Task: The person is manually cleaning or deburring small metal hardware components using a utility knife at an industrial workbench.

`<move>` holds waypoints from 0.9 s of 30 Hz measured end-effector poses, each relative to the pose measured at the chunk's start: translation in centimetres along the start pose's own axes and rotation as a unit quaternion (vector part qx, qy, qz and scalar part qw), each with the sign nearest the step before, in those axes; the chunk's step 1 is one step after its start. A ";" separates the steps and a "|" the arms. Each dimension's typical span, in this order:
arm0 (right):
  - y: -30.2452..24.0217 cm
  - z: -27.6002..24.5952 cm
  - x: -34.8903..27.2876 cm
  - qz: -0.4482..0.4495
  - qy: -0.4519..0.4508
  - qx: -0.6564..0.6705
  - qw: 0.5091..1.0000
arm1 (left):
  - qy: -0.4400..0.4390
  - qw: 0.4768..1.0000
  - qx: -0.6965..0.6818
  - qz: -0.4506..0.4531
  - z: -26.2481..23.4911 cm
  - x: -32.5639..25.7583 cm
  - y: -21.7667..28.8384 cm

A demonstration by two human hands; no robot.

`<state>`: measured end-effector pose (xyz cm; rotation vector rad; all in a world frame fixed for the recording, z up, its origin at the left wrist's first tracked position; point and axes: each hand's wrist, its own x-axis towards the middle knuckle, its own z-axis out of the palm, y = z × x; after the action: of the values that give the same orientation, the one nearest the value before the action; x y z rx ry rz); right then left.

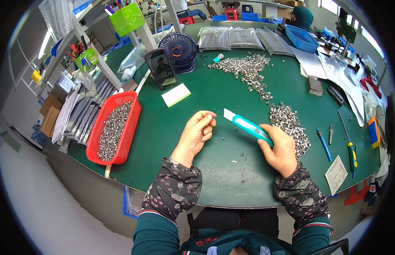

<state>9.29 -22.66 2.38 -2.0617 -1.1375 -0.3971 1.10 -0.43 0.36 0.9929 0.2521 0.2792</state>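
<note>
My right hand (280,148) is wrapped round a teal utility knife (248,126), whose pale blade end points left toward my other hand. My left hand (197,131) is closed in a pinch over the green table; whatever sits between its thumb and forefinger is too small to make out. The knife tip and the left fingertips are a short gap apart. Just beyond my right hand lies a heap of small silver metal rings (288,123). A few loose small rings (243,157) are scattered on the table between my forearms.
A red basket (137,123) of metal pieces stands at left. Farther back are a phone (161,70), a dark fan (178,49), another heap of metal pieces (248,68) and a blue tray (301,37). A blue pen-like tool (324,144) and a screwdriver (351,155) lie at right.
</note>
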 end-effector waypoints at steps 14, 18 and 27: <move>0.1 0.1 -0.1 0.001 -0.091 0.100 0.991 | -0.014 1.000 0.013 0.008 0.2 0.1 -0.2; 0.2 0.1 -0.2 0.016 -0.101 0.106 0.989 | -0.014 1.000 0.008 0.016 0.3 0.1 -0.2; 0.0 -0.1 0.0 0.070 -0.147 0.135 0.977 | -0.018 1.000 0.018 0.011 0.2 0.0 -0.3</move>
<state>9.26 -22.74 2.48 -1.9829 -1.1355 0.1312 1.20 -0.79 0.19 1.0363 0.2140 0.2777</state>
